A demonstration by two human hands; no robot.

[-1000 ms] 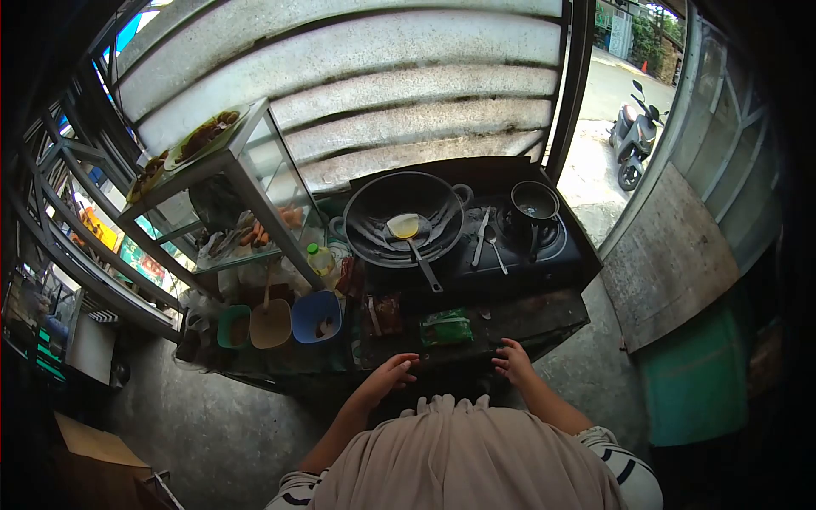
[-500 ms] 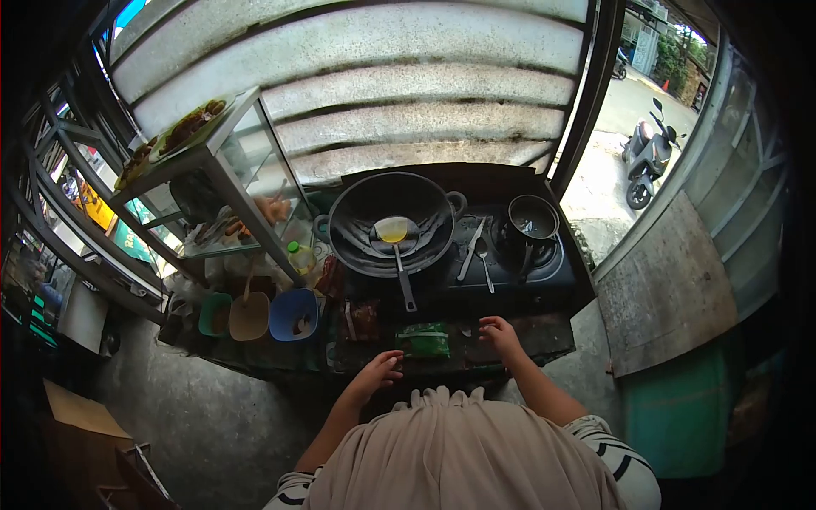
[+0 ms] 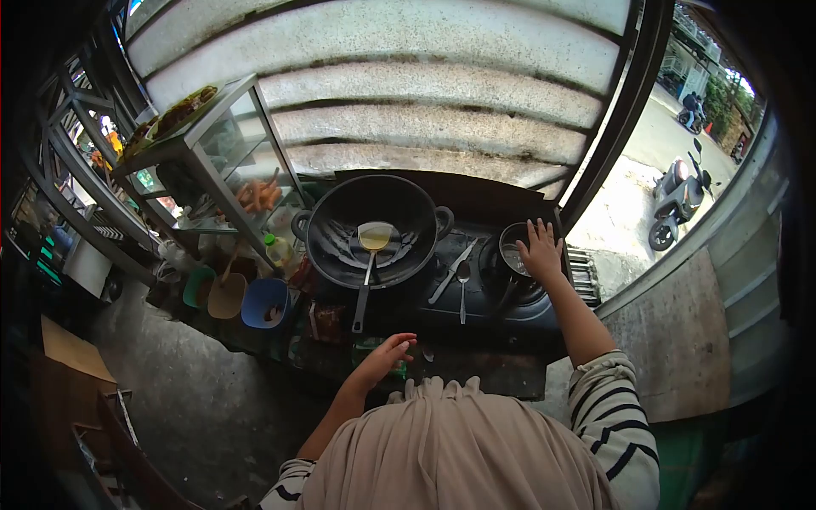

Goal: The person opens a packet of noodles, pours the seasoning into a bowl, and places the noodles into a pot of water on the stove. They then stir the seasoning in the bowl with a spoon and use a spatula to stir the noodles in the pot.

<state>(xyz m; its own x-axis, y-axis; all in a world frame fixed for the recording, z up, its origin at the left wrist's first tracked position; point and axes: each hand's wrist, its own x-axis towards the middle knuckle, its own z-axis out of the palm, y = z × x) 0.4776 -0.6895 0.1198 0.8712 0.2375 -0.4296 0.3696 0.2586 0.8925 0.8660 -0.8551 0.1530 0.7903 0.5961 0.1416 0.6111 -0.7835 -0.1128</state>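
Observation:
My right hand [image 3: 541,249] is stretched out with fingers spread over the right side of the small pot [image 3: 512,255] on the right burner; whether it touches the pot I cannot tell. Near the counter's front edge, my left hand [image 3: 385,359] is held empty with its fingers apart, partly in front of a green packet [image 3: 367,347]. A large black wok [image 3: 414,201] sits on the left of the stove, with a spatula [image 3: 365,289] resting in it. Between wok and pot lie a knife [image 3: 453,270] and a spoon [image 3: 462,293].
A glass display case [image 3: 229,153] with food stands at the left. Before it are a blue bowl [image 3: 255,306], a tan bowl [image 3: 228,299], a green bowl [image 3: 197,287] and a bottle [image 3: 277,249]. A brown packet [image 3: 326,321] lies below the wok. Outside stands a parked scooter [image 3: 680,200].
My right hand has moved forward and right, from near the counter's front edge to over the small pot. My left hand is now partly over the green packet. The view has shifted to the right.

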